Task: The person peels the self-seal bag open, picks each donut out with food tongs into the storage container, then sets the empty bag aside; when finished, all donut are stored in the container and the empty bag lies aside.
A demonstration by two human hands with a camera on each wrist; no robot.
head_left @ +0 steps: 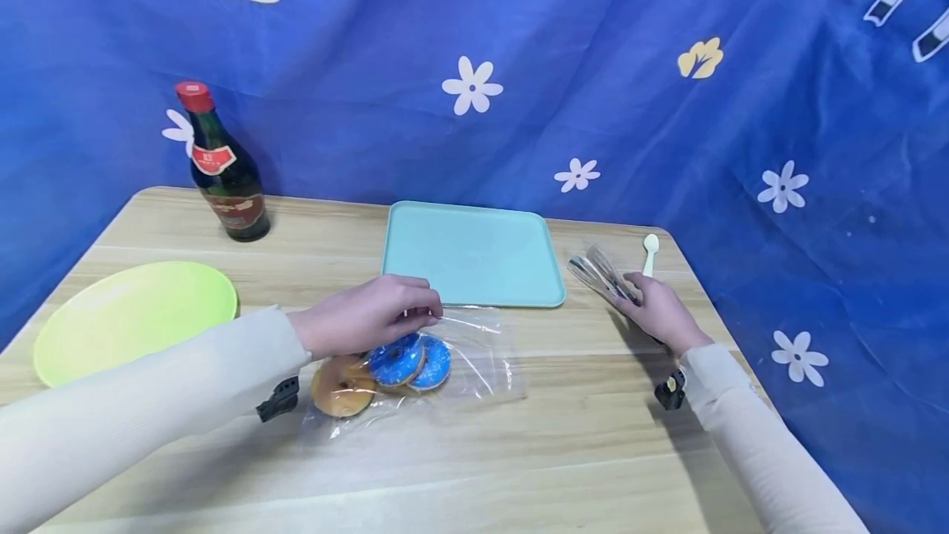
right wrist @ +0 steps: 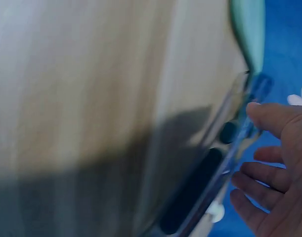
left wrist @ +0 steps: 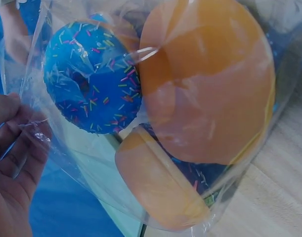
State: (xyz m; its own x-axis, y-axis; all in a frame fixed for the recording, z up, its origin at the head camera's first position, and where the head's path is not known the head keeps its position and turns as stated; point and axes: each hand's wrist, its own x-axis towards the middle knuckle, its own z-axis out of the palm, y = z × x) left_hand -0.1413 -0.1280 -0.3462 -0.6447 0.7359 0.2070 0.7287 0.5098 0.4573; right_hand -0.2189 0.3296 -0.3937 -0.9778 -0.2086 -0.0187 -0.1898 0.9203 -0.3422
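Note:
My left hand point(head_left: 374, 313) pinches the edge of a clear plastic bag point(head_left: 474, 361) at the middle of the table. Inside it lie blue-iced doughnuts point(head_left: 396, 359) with sprinkles and a plain brown one point(head_left: 343, 386). In the left wrist view, a tilted doughnut point(left wrist: 160, 177) shows its pale underside. Off to the right, my right hand point(head_left: 656, 311) is at a pair of clear tongs point(head_left: 593, 270) with dark handle parts. Its thumb overlaps the tongs in the right wrist view, while the other fingers stand loosely bent and spread beside them.
A light-blue tray point(head_left: 474, 254) lies at the back middle of the table. To the left are a green plate point(head_left: 137, 311) and a dark bottle point(head_left: 230, 180) with a red cap. A pale spoon point(head_left: 650, 250) lies just beyond my right hand. Blue cloth point(head_left: 356, 105) hangs behind the table.

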